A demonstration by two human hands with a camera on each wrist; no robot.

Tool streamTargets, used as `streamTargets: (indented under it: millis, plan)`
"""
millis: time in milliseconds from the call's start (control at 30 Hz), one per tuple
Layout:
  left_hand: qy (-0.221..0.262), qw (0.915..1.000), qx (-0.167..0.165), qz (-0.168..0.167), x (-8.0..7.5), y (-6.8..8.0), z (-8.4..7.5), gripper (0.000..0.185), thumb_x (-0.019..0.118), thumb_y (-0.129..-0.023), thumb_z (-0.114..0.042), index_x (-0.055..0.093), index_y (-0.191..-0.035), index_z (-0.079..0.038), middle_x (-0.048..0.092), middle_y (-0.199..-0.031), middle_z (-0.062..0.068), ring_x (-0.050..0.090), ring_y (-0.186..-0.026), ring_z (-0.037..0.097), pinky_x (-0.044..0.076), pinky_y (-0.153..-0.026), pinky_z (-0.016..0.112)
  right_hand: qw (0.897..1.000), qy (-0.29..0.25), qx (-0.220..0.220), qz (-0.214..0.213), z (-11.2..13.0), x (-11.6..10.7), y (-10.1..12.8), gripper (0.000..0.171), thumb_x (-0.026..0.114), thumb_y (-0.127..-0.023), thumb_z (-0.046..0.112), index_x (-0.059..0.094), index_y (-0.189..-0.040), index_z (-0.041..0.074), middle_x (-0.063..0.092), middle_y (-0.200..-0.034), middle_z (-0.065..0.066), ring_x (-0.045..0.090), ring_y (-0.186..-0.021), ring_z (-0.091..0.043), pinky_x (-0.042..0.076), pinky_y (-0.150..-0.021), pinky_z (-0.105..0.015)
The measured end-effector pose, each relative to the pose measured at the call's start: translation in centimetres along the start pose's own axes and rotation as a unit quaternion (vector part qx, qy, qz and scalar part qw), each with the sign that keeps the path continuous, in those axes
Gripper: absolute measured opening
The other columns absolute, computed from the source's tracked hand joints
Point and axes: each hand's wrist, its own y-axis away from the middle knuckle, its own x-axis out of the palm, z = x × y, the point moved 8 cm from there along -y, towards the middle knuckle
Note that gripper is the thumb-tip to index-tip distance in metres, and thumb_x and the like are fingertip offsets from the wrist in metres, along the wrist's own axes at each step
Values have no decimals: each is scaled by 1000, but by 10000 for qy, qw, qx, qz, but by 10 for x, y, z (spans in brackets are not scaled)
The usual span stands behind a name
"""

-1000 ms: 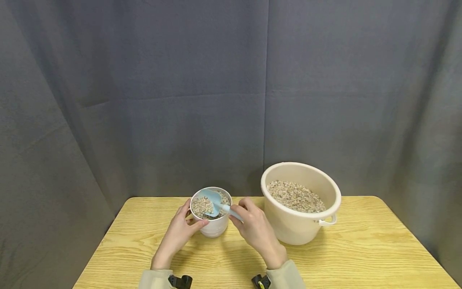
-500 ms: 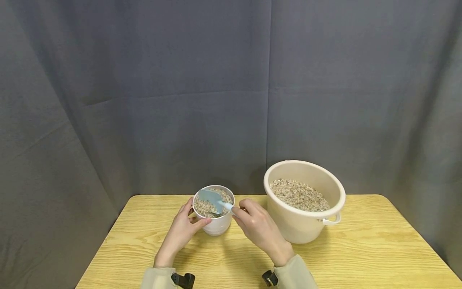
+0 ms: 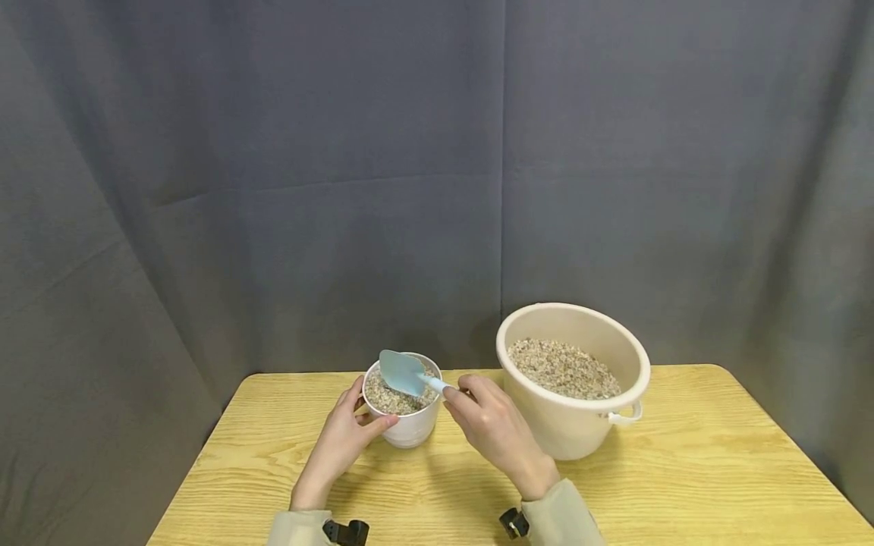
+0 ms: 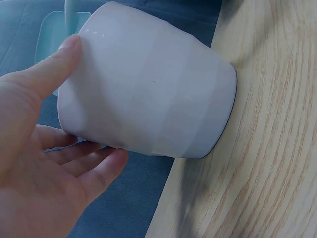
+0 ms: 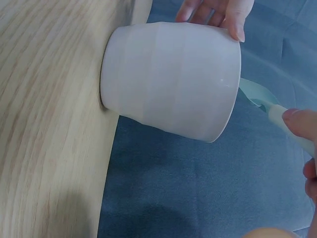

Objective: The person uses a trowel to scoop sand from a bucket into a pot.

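A white pot (image 3: 407, 434) full of pale gravel (image 3: 389, 400) stands upright on the table. My left hand (image 3: 343, 434) holds it from the left, thumb at the near rim and fingers curved round the far side, as the left wrist view of the pot (image 4: 148, 84) confirms. In my right hand (image 3: 493, 426) is the handle of a light blue scoop (image 3: 401, 372). The scoop's blade hangs over the pot's opening, its back turned up, with no gravel seen on it. In the right wrist view, the thumb lies along the scoop's handle (image 5: 287, 124).
To the right stands a large cream bucket (image 3: 563, 436) with gravel (image 3: 563, 369) inside and a white handle (image 3: 624, 415) at its side. Both containers stand on a wooden table (image 3: 696, 455). Grey curtain cloth (image 3: 382, 189) hangs behind it.
The scoop has turned over from holding gravel to back side up and has risen slightly above the pot. Gravel has slid off it into the pot. The left hand keeps its hold.
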Motion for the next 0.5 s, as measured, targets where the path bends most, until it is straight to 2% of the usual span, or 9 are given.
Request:
streamTargets:
  millis: [233, 500]
  plan:
    - [-21, 10000, -43, 8, 0, 0, -2, 90, 82, -81, -24, 30, -153, -8, 33, -149, 21, 39, -134, 38, 46, -103, 42, 10000, -48, -62, -57, -1, 0, 0, 22, 50, -103, 16, 70, -98, 8, 54, -90, -3, 52, -71, -17, 50, -60, -25]
    - [-117, 9999, -101, -4, 0, 0, -1, 91, 82, -81, -25, 29, -153, -5, 31, -150, 23, 39, -134, 40, 46, -103, 42, 9998, -134, -54, 104, 0, 3, 0, 21, 52, -102, 15, 70, -100, 7, 54, -92, -4, 53, -74, -17, 50, -62, -25]
